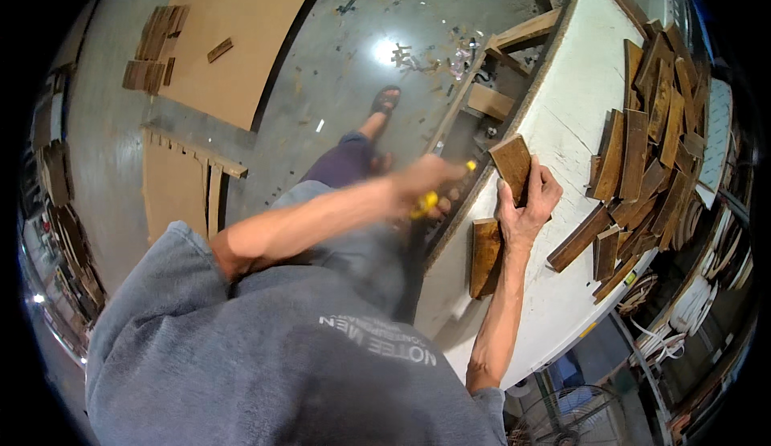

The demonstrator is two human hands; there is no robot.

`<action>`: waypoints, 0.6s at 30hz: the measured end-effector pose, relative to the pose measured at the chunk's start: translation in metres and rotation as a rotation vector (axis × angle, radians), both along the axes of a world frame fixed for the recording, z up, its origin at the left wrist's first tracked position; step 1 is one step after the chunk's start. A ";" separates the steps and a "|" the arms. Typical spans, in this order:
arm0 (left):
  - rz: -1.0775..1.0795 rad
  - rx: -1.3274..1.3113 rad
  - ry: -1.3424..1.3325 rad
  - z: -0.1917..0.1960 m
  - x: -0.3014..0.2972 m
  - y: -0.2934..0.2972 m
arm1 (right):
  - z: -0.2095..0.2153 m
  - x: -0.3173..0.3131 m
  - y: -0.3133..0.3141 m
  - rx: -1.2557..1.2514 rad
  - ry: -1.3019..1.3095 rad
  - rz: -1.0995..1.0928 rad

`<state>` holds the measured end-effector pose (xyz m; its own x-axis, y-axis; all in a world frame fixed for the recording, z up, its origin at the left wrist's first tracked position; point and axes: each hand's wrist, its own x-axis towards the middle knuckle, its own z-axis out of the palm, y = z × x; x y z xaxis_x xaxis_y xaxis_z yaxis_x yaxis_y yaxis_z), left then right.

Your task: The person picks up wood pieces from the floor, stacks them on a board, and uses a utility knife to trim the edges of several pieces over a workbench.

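At the near edge of the white tabletop [526, 117], my right hand [528, 205] grips a short, dark-stained wood block [511, 161], thumb on one side and fingers on the other. A second brown wood piece [485, 257] lies beside my right wrist, on the same top. To the left, off the table edge, my left hand [434, 185] is closed around a small yellow tool [426, 203]. Motion smears this hand, and the tool's exact kind cannot be made out. A gap separates the tool from the block.
Many curved brown wood pieces [642, 153] are heaped across the table's right side. Under the table edge are wooden framing [522, 32] and a small box [490, 102]. Brown board [233, 36] and stacked strips [157, 40] lie at left. Scraps litter the floor [337, 52]. A fan [566, 422] stands low right.
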<state>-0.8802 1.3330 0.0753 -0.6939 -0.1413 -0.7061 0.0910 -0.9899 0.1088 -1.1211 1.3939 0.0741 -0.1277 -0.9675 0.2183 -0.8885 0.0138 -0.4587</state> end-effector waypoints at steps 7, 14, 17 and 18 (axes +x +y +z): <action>-0.048 -0.052 -0.277 -0.082 0.019 0.014 | -0.002 0.008 0.003 -0.021 0.000 0.029; -0.005 -0.292 -0.332 -0.037 0.043 -0.010 | 0.051 -0.009 0.006 0.112 -0.419 -0.168; 0.040 -0.257 -0.390 -0.029 0.066 -0.003 | 0.090 -0.008 0.044 0.147 -0.434 -0.269; 0.085 -0.216 -0.301 -0.045 0.081 0.004 | 0.091 -0.007 0.062 0.093 -0.381 -0.241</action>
<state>-0.7993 1.3372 0.0302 -0.4394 -0.3572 -0.8242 0.1039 -0.9316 0.3483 -1.1282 1.4554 0.1650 -0.4060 -0.9135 0.0254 -0.6232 0.2564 -0.7388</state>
